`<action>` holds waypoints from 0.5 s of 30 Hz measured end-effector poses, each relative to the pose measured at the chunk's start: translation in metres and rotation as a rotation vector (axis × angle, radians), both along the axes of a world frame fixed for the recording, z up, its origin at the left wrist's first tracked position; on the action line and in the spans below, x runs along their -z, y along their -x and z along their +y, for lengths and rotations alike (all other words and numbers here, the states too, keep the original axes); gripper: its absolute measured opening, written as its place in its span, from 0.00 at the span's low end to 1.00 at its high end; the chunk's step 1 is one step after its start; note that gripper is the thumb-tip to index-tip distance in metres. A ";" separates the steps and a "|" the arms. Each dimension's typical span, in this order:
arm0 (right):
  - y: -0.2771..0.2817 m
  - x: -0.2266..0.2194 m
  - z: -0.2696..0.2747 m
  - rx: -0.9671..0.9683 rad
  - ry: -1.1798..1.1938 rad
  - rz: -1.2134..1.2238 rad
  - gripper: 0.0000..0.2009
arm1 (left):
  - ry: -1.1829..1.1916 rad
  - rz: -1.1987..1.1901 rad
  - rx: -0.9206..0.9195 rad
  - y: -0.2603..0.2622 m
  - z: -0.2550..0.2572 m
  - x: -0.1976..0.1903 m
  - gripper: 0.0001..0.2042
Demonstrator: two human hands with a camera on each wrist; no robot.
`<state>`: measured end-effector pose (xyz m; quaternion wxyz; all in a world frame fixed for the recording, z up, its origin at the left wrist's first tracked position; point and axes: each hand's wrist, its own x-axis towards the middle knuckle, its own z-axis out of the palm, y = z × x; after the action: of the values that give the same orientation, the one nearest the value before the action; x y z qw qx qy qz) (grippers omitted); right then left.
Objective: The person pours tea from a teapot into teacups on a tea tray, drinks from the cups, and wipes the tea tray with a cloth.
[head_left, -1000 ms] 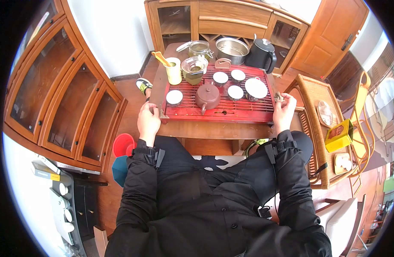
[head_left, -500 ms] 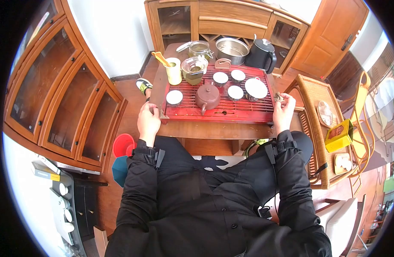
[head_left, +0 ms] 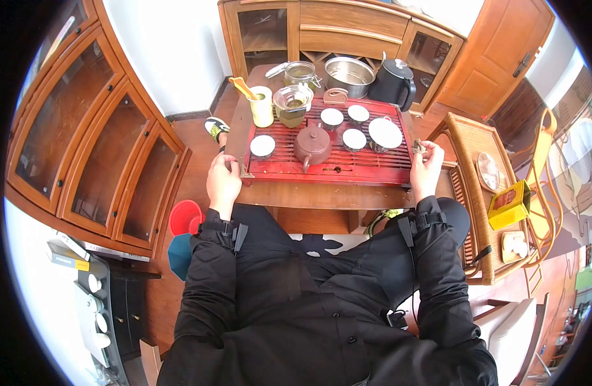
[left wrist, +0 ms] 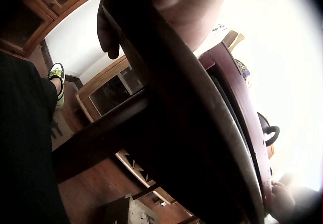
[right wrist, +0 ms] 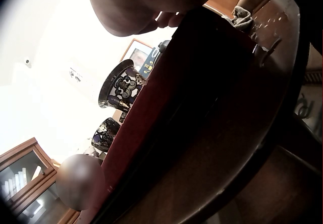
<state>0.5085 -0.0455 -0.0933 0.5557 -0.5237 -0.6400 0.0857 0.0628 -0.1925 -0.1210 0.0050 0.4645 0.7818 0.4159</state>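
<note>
Though well apart — left hand [head_left: 224, 183], right hand [head_left: 427, 170] beside the red tray [head_left: 373, 174].

Against a second ago, the differences are slight. The right hand [head_left: 426, 172] sits a hair further left in the head view, its outer edge drawn in a little toward the tray [head_left: 373, 174]; that shift shows mostly between the two earlier pictures. Since half a second ago, the tray, the cups [head_left: 262, 146], the teapot [head_left: 313, 143] and the metal pot [head_left: 349, 77] all appear a trace further right or lower in the head view. They shift together, so whether the camera or the things moved is hard to tell. The folds of clothing [head_left: 289, 270] over the lap lie slightly differently.
</note>
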 end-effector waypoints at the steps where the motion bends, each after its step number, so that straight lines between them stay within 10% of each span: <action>1: 0.000 0.000 0.000 0.003 -0.001 -0.009 0.15 | 0.003 -0.037 0.009 -0.001 0.000 -0.002 0.13; 15: -0.001 0.003 0.002 -0.018 0.009 0.021 0.14 | 0.014 0.025 -0.012 0.005 0.002 0.007 0.12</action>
<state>0.5099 -0.0433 -0.0959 0.5592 -0.5196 -0.6384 0.0989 0.0581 -0.1907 -0.1285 -0.0039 0.4649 0.7876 0.4044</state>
